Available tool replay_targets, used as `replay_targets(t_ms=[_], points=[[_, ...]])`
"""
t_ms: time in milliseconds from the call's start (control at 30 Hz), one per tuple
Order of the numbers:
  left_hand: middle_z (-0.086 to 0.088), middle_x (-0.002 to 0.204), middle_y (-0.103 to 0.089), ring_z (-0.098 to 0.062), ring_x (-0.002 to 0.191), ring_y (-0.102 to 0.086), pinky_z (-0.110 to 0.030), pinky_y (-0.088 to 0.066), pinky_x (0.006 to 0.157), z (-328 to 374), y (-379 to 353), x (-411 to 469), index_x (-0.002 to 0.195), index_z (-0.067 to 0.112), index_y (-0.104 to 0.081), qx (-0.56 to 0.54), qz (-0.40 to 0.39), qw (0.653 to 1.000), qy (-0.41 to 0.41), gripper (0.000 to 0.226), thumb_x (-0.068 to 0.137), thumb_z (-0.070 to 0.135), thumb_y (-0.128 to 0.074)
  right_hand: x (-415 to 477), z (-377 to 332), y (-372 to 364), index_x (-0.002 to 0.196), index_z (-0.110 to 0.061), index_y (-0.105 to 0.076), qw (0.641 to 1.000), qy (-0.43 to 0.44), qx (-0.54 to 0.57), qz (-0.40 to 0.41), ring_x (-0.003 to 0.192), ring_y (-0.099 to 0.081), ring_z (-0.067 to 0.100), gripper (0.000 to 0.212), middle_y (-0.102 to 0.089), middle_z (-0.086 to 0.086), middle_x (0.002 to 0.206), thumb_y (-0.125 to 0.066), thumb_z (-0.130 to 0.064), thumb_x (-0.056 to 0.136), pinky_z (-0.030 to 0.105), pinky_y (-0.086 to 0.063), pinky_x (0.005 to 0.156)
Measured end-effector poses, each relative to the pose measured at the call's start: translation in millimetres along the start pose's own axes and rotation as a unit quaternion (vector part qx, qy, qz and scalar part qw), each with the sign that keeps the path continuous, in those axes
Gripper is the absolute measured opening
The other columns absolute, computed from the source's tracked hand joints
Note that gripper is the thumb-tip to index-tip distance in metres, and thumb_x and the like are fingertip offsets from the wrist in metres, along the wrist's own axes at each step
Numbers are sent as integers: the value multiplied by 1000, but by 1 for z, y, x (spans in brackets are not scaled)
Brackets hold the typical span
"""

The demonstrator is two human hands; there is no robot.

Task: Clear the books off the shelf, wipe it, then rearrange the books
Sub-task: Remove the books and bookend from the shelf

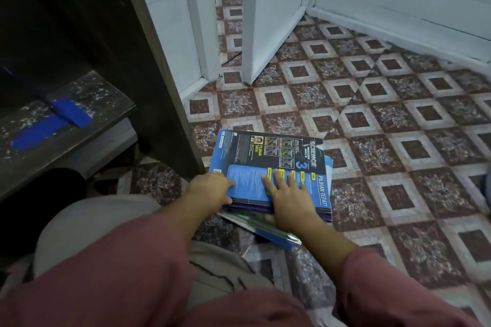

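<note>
The books (pixel 271 159) are piled on the floor (pixel 398 114) by the shelf (pixel 106 103). Their left edge is gripped by the left hand (pixel 210 190), and the right hand (pixel 289 199) is laid flat on top.

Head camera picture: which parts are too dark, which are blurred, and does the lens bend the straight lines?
Head view: the shelf cabinet interior is nearly black. Head view: the tiled floor is evenly lit, and the Science book cover reads sharp. Head view: the sleeves at the bottom look soft, and the white door frame leans, a wide-angle distortion.
</note>
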State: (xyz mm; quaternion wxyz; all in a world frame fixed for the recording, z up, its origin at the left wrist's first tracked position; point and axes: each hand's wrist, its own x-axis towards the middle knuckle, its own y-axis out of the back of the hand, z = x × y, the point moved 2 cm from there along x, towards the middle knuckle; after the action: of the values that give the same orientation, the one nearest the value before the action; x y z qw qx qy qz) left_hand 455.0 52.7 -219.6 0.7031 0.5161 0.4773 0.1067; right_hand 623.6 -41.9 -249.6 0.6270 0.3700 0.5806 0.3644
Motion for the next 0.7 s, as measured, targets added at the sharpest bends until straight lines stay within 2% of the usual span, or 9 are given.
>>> replay_targets(t_ms=[33,100,167,333,433,500,600,700], points=[[-6,133,-50,-25,123,-48,-43,-44,99,0,0,-1,139,25,-45,-9,3,1000,-1,48,95,40,-56,0,1,4,154,-23,4,1000,4,0,-4,145,-11,41,99,2,9,162,-58,-60,86,52,-39,103],[-6,134,-50,-26,123,-48,-42,-45,99,3,-1,-4,140,25,-44,-26,5,1000,2,49,95,40,-56,2,2,11,152,-23,-8,1000,10,-4,3,137,-26,39,98,-13,9,157,-65,-58,81,46,-50,89],[-6,136,-49,-26,124,-48,-42,-44,100,3,-1,-9,141,26,-43,-54,-2,998,12,51,94,40,-57,4,2,15,147,-24,-19,1000,7,1,12,127,-36,36,91,-26,8,149,-71,-55,78,43,-52,82],[-4,140,-52,-22,124,-51,-32,-43,100,-25,34,-43,141,22,-47,-215,53,973,65,56,92,43,-61,8,-11,26,141,-21,-26,998,-44,18,-44,124,-39,36,91,-33,8,139,-73,-59,73,45,-50,87],[-2,138,-53,-20,121,-53,-36,-46,99,-63,50,-79,139,28,-48,-256,98,955,115,53,91,44,-62,10,-35,59,146,-20,-23,995,-63,26,-74,128,-41,36,93,-35,10,142,-69,-61,77,49,-42,97],[-1,138,-52,-18,121,-52,-39,-46,100,-91,56,-108,139,32,-45,-267,130,943,147,53,90,44,-62,10,-64,97,148,-20,-22,998,-23,39,-38,130,-40,37,85,-35,12,145,-64,-56,84,50,-40,100],[3,134,-52,-14,115,-52,-33,-44,96,-127,61,-159,137,34,-46,-280,178,923,193,50,91,43,-61,-2,-123,166,147,-24,-28,994,66,63,60,125,-46,34,73,-43,10,140,-60,-53,88,47,-45,94],[1,137,-53,-20,120,-53,-35,-44,98,-165,54,-219,134,32,-52,-284,233,896,248,49,89,47,-62,-24,-188,225,143,-25,-35,978,144,74,128,117,-54,30,65,-50,7,131,-60,-51,88,44,-49,90]])
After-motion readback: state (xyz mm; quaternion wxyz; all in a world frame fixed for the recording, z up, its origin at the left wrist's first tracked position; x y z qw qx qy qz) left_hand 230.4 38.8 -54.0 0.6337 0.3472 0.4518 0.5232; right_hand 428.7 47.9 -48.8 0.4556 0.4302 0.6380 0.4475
